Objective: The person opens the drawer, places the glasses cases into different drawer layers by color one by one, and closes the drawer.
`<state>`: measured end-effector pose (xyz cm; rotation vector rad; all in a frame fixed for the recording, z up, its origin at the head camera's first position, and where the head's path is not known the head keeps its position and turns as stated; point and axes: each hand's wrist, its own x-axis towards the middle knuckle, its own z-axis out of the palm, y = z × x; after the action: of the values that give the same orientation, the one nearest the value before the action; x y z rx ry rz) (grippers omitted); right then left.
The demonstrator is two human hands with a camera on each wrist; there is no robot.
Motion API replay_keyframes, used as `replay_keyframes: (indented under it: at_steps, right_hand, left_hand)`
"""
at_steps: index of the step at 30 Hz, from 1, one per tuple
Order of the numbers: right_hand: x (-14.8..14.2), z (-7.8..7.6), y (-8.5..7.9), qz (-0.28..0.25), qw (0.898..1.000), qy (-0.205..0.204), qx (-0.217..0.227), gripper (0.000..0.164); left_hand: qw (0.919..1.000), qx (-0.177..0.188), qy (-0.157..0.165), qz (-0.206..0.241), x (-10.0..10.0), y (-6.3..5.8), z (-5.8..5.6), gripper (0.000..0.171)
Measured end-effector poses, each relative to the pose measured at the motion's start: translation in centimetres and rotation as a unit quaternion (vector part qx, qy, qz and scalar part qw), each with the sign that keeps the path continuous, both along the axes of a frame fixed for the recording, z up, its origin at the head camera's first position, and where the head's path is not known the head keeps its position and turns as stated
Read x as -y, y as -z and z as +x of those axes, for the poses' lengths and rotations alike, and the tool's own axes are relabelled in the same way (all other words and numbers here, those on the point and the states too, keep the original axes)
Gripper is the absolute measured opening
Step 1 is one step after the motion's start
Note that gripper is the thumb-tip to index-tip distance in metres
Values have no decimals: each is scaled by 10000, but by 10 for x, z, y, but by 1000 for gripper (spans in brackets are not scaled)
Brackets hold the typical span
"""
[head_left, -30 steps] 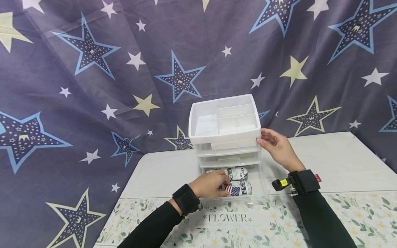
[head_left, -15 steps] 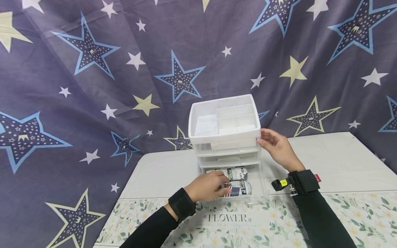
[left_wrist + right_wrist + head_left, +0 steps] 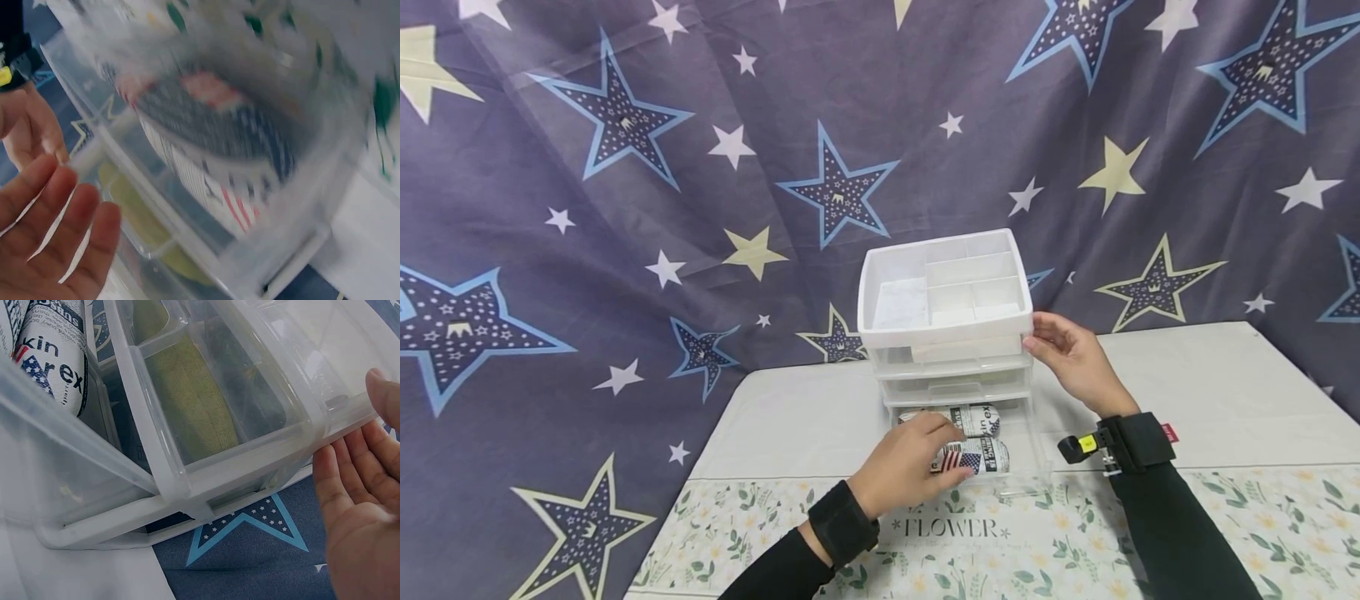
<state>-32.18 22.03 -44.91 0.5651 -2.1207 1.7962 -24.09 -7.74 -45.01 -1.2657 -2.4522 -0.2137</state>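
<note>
A white plastic drawer unit (image 3: 943,335) stands on the table, its clear bottom drawer (image 3: 1026,454) pulled out. Inside lie two rounded rolls side by side, printed with newspaper text and flags: a front roll (image 3: 972,457) and a back roll (image 3: 981,419). My left hand (image 3: 910,467) hovers over the drawer's left part, thumb and fingers spread; the left wrist view shows its fingers (image 3: 81,212) extended with nothing held. With my right hand (image 3: 1075,358) I hold the unit's upper right corner, thumb (image 3: 382,394) on the front and fingers along the side.
On top of the unit is a white divided tray (image 3: 977,271). Something yellow-green (image 3: 190,400) shows through a closed middle drawer. A floral cloth (image 3: 1120,533) covers the table's front, and a star-patterned curtain (image 3: 865,100) hangs behind.
My left hand has drawn back slightly from the rolls and its fingers have spread apart, uncovering more of the front roll. Rolls, drawer and right hand stay in place.
</note>
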Motion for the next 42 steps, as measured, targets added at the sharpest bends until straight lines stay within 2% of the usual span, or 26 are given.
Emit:
replay_keyframes:
  at_steps: [6, 10, 12, 15, 18, 20, 26, 29, 33, 37, 42]
  right_hand:
    - [0, 2, -1, 32, 10000, -33, 4, 44]
    - [0, 1, -1, 68, 10000, 34, 46, 45]
    - [0, 0, 0, 110, 9999, 62, 41, 46]
    - [-1, -1, 0, 159, 9998, 80, 17, 47]
    - [-1, -1, 0, 174, 9998, 85, -3, 47]
    - [-1, -1, 0, 158, 9998, 81, -2, 47]
    - [0, 1, -1, 101, 9999, 62, 55, 47]
    - [0, 2, -1, 135, 9999, 95, 41, 47]
    - [0, 3, -1, 150, 9998, 114, 31, 46]
    - [0, 2, -1, 127, 9999, 75, 29, 46]
    - [0, 1, -1, 117, 9999, 68, 62, 46]
  left_hand:
    - [9971, -577, 428, 233, -7, 6, 14, 30]
    - [9898, -1245, 689, 76, -11, 8, 20, 21]
    - [9800, -1819, 777, -233, -12, 11, 21, 20]
    - [9558, -2715, 896, -682, -15, 17, 22, 12]
    - [9395, -3166, 969, -884, -17, 22, 24, 20]
    - [9348, -3287, 978, -923, -18, 25, 26, 32]
    - [9302, -3412, 712, -1148, -20, 31, 31, 37]
    - [9322, -3336, 545, -1290, -20, 34, 31, 34]
    - [9319, -3304, 474, -1421, -21, 38, 30, 30]
    - [9307, -3347, 476, -1400, -23, 40, 30, 34]
    - [9334, -3326, 382, -1294, -26, 41, 32, 40]
